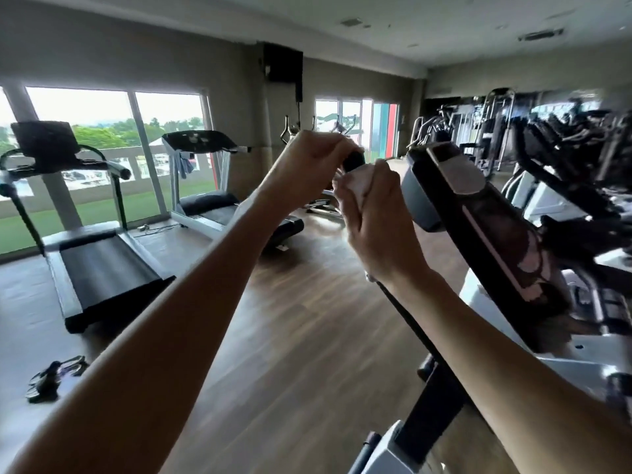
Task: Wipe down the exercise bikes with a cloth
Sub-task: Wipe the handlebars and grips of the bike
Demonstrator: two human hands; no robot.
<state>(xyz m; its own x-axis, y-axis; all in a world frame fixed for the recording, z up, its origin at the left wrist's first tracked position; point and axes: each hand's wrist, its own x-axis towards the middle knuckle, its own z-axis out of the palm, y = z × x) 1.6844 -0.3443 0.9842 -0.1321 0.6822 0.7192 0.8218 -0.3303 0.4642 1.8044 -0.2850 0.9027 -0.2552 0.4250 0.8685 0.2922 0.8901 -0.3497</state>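
Both arms reach forward to the black handlebar [352, 161] of an exercise bike whose console [478, 220] tilts across the right of the view. My left hand [307, 165] grips the top end of the handle. Just below it, my right hand [376, 227] holds a white cloth [359, 181] wrapped round the same bar. The bar's lower part [410, 323] runs down behind my right wrist to the bike's frame [393, 449]. Most of the cloth is hidden inside my fingers.
Two treadmills [102, 268] [212, 200] stand by the windows on the left, one with a blue towel [183, 164] hanging on it. Sandals [54, 374] lie on the wooden floor at lower left. More bikes and weight machines [564, 148] crowd the right side.
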